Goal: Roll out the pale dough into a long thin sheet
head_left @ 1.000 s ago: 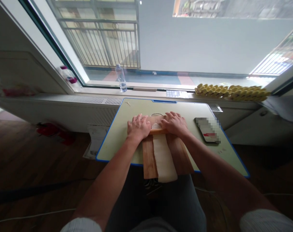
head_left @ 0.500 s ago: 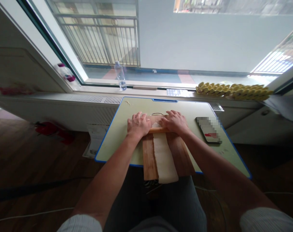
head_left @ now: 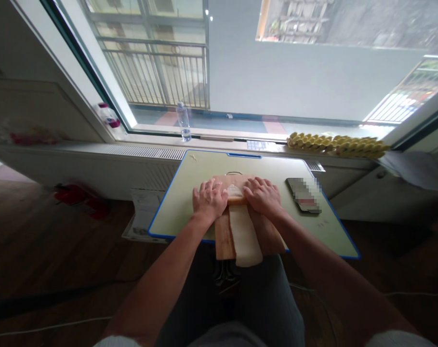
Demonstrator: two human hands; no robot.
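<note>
A wooden rolling pin (head_left: 236, 200) lies crosswise over a long, pale strip of dough (head_left: 245, 236). Under the dough is a wooden cutting board (head_left: 224, 236), with a metal handle loop at its far end. My left hand (head_left: 208, 197) presses down over the pin's left end, fingers pointing forward. Over the right end rests my right hand (head_left: 262, 193), palm down. Both palms hide the pin's ends. A short piece of dough shows beyond the pin; the near end of the strip hangs past the board's front edge.
The board sits on a small blue-edged table (head_left: 182, 193), its front overhanging toward my lap. A phone (head_left: 303, 195) lies at the table's right. On the windowsill stand a clear bottle (head_left: 183, 123) and a yellow ruffled object (head_left: 334, 144). A red fire extinguisher (head_left: 79, 197) is at floor left.
The rolling pin, with both hands on it, has come slightly toward me along the dough, showing more dough beyond it. My view has tilted up a little.
</note>
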